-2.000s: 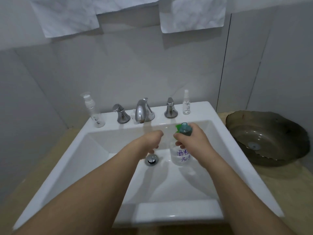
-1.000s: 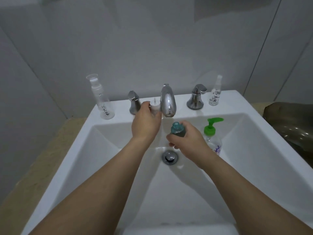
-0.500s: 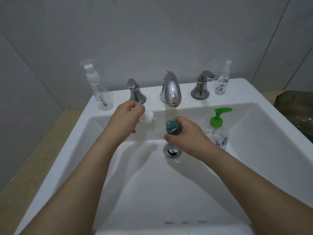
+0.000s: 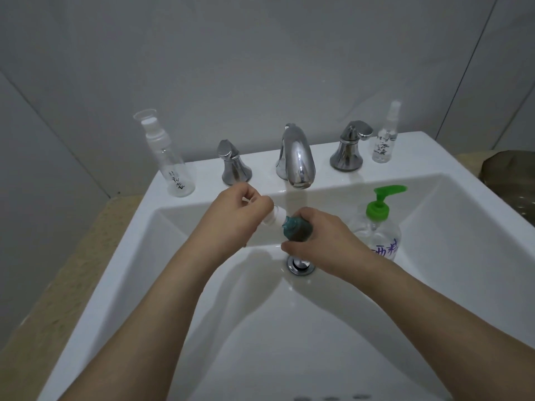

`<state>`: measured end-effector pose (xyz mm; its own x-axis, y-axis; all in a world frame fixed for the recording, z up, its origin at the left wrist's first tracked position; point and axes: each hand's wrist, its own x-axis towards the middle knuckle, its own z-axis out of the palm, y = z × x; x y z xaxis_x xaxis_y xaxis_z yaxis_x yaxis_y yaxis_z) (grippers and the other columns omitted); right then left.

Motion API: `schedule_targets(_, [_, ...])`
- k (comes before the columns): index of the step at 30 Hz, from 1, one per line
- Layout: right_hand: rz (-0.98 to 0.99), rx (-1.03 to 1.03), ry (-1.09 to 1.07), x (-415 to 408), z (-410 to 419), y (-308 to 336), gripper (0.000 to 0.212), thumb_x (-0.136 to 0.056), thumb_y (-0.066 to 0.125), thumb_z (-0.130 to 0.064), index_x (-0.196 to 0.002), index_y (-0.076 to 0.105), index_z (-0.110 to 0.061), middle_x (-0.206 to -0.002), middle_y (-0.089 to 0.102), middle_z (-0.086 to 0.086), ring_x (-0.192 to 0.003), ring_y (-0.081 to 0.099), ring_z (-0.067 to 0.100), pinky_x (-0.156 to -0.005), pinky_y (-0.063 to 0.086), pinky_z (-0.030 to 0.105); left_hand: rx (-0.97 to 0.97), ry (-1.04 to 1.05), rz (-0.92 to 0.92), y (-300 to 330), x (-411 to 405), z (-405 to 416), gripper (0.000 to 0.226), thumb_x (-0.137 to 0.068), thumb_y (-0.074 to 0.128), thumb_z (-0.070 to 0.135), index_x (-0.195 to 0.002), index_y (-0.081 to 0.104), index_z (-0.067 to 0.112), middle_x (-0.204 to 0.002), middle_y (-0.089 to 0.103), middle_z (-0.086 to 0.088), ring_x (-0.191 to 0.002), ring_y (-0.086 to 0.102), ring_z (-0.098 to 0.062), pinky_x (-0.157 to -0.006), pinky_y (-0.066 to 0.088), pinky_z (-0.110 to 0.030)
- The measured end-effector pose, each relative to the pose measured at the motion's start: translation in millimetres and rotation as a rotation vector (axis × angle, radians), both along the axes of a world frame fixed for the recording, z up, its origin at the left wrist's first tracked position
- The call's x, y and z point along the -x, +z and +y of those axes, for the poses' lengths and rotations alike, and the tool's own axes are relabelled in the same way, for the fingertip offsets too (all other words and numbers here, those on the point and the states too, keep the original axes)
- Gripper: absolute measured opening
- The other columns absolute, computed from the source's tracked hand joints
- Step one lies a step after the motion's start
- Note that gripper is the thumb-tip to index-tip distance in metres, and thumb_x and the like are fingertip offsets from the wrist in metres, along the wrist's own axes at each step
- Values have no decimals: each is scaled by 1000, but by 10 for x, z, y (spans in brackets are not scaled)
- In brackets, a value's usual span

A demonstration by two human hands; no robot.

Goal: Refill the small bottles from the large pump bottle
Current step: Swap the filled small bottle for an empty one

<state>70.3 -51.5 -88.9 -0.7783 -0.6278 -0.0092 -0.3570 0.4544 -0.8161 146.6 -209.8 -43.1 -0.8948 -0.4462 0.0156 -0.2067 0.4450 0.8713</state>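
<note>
Mid-task, by the look of it, with most of the refilling probably ahead. Right hand (image 4: 315, 241) curled round a small teal bottle (image 4: 295, 230), held over the white sink (image 4: 434, 227) just above the drain (image 4: 300, 264). Left hand (image 4: 240, 215) pinching a small white cap (image 4: 275, 217), its end touching the teal bottle's mouth; whether going on or coming off, cannot tell. Large pump bottle (image 4: 379, 230) with the green pump standing in the basin just right of the right hand, untouched, clear liquid inside. Two more small bottles waiting on the sink's back ledge: a clear pump bottle (image 4: 170, 163) at far left, looking empty, and a slim spray bottle (image 4: 385, 140) at far right beside the right tap handle (image 4: 348, 149), fill level too faint to judge. Faucet (image 4: 296, 157) directly behind the hands. Teal bottle's own level hidden by the fingers, so no telling whether filled.
</note>
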Motion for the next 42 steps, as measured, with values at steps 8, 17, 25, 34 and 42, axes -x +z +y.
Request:
schedule_targets(8, [27, 18, 50, -7, -17, 55, 27, -72, 76, -33, -91, 57, -33, -75, 61, -13, -62, 55, -8, -49, 37, 7, 63, -87, -101, 6, -18, 4, 43, -74, 56, 61, -77, 57, 18, -48, 58, 3, -42, 49, -10, -43, 45, -27])
schedule_targets(17, [25, 10, 69, 0, -27, 52, 24, -73, 76, -32, -81, 53, -35, -77, 60, -13, -61, 55, -3, -53, 40, 13, 0, -142, -131, -40, -2, -14, 32, -66, 54, 54, -82, 60, 28, -60, 48, 15, -54, 46, -11, -49, 47, -32])
schedule_targets(25, [40, -18, 93, -13, -37, 69, 24, -76, 73, -31, -80, 49, -33, -80, 60, -9, -69, 58, 6, -59, 45, 24, 149, -112, -149, -64, -38, 7, 43, -90, 37, 67, -83, 50, 27, -76, 52, 5, -75, 56, -20, -57, 39, -32])
schedule_targets(34, [32, -44, 88, -8, -48, 75, 20, -78, 70, -30, -87, 53, -23, -82, 61, -4, -71, 58, 13, -61, 47, 28, 32, -167, -141, -30, -28, 41, 22, -79, 49, 46, -86, 52, 25, -73, 46, 4, -63, 41, -15, -61, 39, -39])
schedule_targets(42, [73, -86, 121, -12, -43, 55, 17, -78, 67, -26, -89, 53, -24, -79, 59, -6, -68, 59, 11, -56, 44, 24, 223, -95, -190, -37, -27, 46, 52, -93, 42, 59, -83, 55, 9, -63, 48, 0, -46, 42, -13, -45, 40, -30])
